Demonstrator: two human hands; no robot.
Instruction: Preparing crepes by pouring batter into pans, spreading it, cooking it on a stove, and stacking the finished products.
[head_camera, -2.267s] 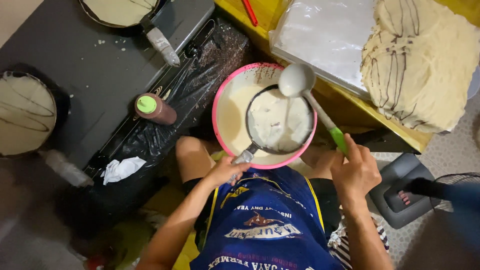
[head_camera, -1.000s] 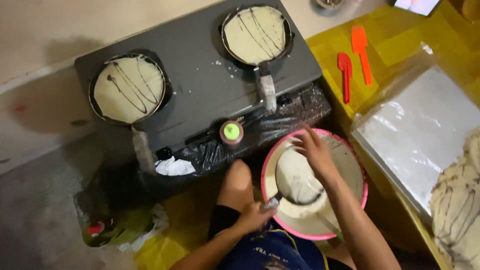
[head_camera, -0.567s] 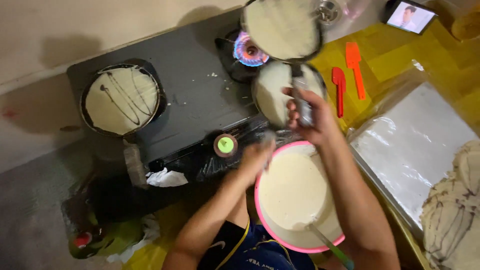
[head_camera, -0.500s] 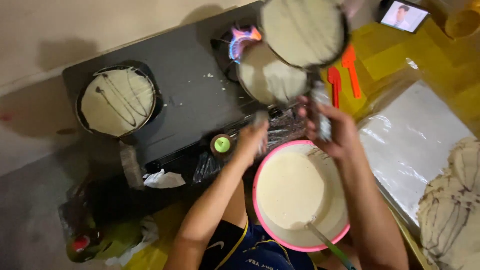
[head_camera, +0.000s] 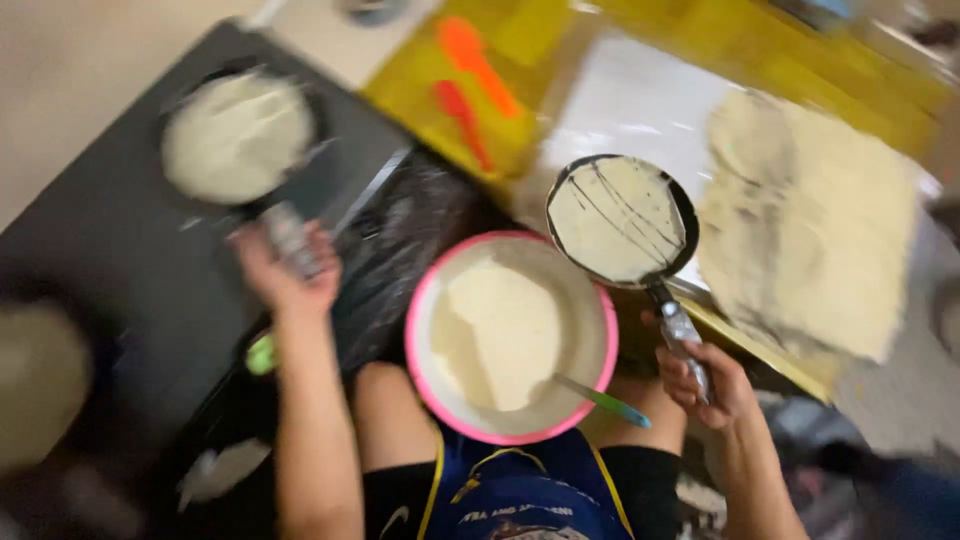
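My left hand (head_camera: 285, 270) grips the handle of a small pan (head_camera: 238, 135) coated with pale batter, resting on the dark stove top (head_camera: 110, 240). My right hand (head_camera: 703, 380) holds the handle of a second pan (head_camera: 620, 218), which carries a thin crepe marked with dark lines and hangs above the table edge, just right of the pink-rimmed batter bowl (head_camera: 430, 390). A green-handled ladle (head_camera: 603, 400) leans in the bowl. The frame is motion-blurred.
A stack of finished crepes (head_camera: 810, 220) lies on a white sheet (head_camera: 640, 110) over the yellow table. Two orange spatulas (head_camera: 465, 80) sit at the table's far side. A green-capped bottle (head_camera: 262, 353) stands by the stove front. Another pan (head_camera: 35, 385) is at the left.
The view has swung right. My right hand has carried the crepe pan off the burner toward the stack, and my left hand has set the batter-coated pan on the stove.
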